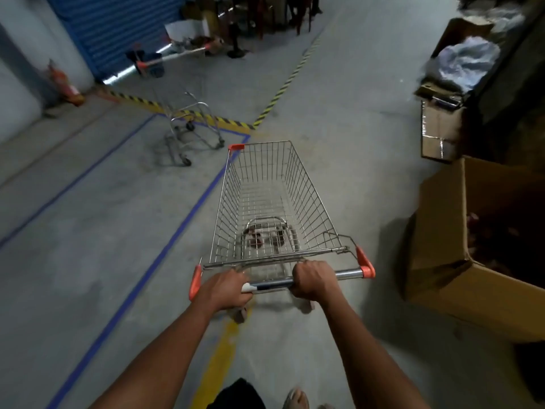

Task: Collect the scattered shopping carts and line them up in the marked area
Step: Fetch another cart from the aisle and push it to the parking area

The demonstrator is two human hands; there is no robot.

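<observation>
A wire shopping cart (312, 202) with orange corner caps stands right in front of me, its basket empty. My left hand (225, 287) and my right hand (314, 280) both grip its handle bar (348, 273). The cart sits just right of a blue floor line (177, 234) that outlines the marked area. A second shopping cart (188, 125) stands ahead on the left, at the far edge of that area, blurred.
Open cardboard boxes (460, 243) crowd the right side; more boxes with cloth (469, 63) sit behind them. Yellow-black hazard tape (283, 87) crosses the floor ahead. A blue roller shutter (118, 28), a fire extinguisher (66, 84) and clutter lie at the far left and back.
</observation>
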